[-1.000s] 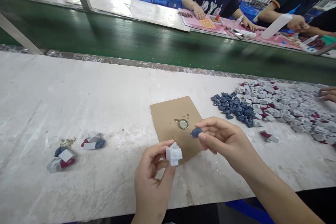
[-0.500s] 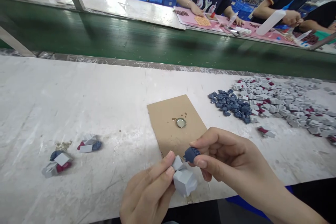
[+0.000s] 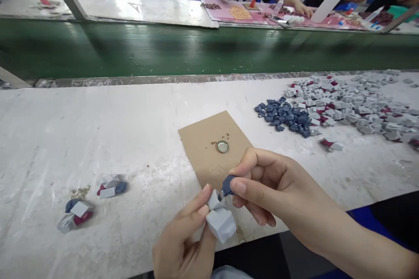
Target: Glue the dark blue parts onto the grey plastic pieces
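Observation:
Between the thumb and fingers of my left hand (image 3: 186, 235) is a light grey blocky plastic piece (image 3: 221, 224), with a small dark recess on its upper part. My right hand (image 3: 268, 187) pinches a dark blue plastic piece (image 3: 227, 185) right at that upper part; whether the two touch I cannot tell. Just beyond my hands lies a brown cardboard sheet (image 3: 199, 139) bearing a metal bottle cap (image 3: 223, 146), face up, and some brown specks. Two joined clusters of grey, blue and dark red parts, a nearer one (image 3: 76, 214) and a farther one (image 3: 111, 185), rest at left.
A heap of dark blue pieces (image 3: 284, 115) lies at right beside a large pile of grey and dark red pieces (image 3: 356, 109). Past the table (image 3: 131, 130) runs a green conveyor belt (image 3: 147, 50). Co-workers sit across it at a pink work surface (image 3: 216, 13).
The dark blue piece has come closer to the top of the grey piece, and both hands have shifted slightly left in view. The camera view has tilted. A co-worker's hand opposite has lifted.

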